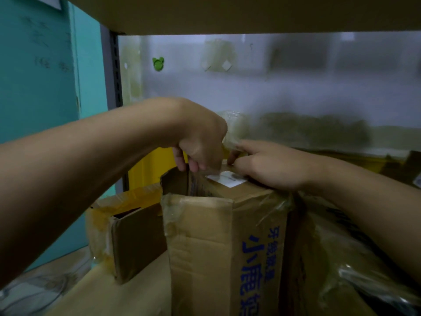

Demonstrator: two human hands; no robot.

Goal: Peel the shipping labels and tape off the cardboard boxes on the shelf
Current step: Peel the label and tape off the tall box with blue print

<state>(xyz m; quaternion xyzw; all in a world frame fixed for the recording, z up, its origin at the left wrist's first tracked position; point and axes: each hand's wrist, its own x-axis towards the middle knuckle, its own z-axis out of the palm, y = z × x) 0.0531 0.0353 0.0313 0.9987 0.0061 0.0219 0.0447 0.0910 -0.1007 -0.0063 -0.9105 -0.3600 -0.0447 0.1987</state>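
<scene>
At the shelf (100, 290), beside the teal wall (34, 87), I am in the middle of stripping one carton. Furthest left stands a smaller box (136, 238), its flaps open and its edges crusted with yellowed tape I have not touched. Next comes my left hand (200, 140), knuckles up and fingers curled down, clamped on a strip of clear tape (213, 171) that rises from the top of the tall box (205, 247). This carton, printed with blue characters, stands at the middle of the shelf against the smaller one. Just right of the strip, a white label (229, 180) lies flat on the box top, stuck down all round as far as I can see.

Further right, my right hand (273, 166) rests on the carton's top with its fingers reaching toward the tape. Whether they pinch the film or only press the cardboard down I cannot tell (the fingertips blur into the film there). Past it, crumpled plastic wrap (355, 258) covers whatever stands at the far right.

By my reading, the tape peel is the step in hand and the label comes after. The next move calls for a slow pull, low along the flap, with the box pinned. The carton looks soft and creased, torn at the near corner, with cloudy tape remnants there.
</scene>
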